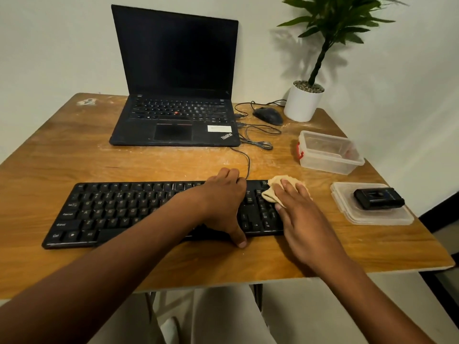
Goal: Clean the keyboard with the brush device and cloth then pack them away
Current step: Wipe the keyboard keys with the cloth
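A black keyboard (119, 209) lies across the front of the wooden table (62, 155). My left hand (223, 199) grips its right part, fingers curled over the far edge and thumb on the near edge. My right hand (295, 214) presses a crumpled tan cloth (273, 188) onto the number pad with straight fingers. The black brush device (378, 198) rests on a clear plastic lid (387, 219) to the right of the keyboard.
An open clear plastic box (327, 162) with a red clasp stands behind the lid. A dark open laptop (176, 120), a black mouse (268, 115) with tangled cables and a potted plant (303, 103) fill the back. The table's right edge is close to the lid.
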Action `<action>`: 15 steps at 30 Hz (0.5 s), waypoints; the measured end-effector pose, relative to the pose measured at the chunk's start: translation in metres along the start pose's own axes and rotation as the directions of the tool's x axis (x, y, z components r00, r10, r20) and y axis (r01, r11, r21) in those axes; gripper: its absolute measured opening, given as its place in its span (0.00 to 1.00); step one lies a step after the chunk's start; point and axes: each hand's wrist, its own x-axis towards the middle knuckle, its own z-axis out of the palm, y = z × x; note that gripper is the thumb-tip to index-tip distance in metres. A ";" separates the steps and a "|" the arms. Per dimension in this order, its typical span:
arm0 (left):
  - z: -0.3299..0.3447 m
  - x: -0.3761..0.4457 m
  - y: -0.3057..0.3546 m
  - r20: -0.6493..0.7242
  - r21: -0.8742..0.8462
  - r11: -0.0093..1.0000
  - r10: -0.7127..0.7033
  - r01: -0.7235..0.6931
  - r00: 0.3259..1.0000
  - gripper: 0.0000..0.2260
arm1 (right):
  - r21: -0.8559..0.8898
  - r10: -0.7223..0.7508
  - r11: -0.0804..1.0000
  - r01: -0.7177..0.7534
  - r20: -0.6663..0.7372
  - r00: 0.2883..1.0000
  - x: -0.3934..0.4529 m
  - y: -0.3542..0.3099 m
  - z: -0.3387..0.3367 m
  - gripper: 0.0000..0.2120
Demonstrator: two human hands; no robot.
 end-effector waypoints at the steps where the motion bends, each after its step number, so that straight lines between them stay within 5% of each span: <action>1: 0.000 0.000 0.000 0.004 0.000 1.000 -0.005 0.005 1.000 0.56 | 0.041 0.009 0.999 -0.009 -0.002 1.000 0.010 -0.007 0.002 0.25; 8: 0.001 -0.002 -0.003 0.005 0.006 1.000 -0.014 0.014 1.000 0.58 | -0.013 -0.179 0.984 0.179 -0.008 0.984 -0.001 -0.004 0.002 0.24; 15: 0.002 -0.003 -0.002 0.002 -0.003 1.000 -0.008 0.008 1.000 0.58 | -0.071 0.009 0.997 -0.020 -0.140 0.990 0.032 -0.013 -0.002 0.23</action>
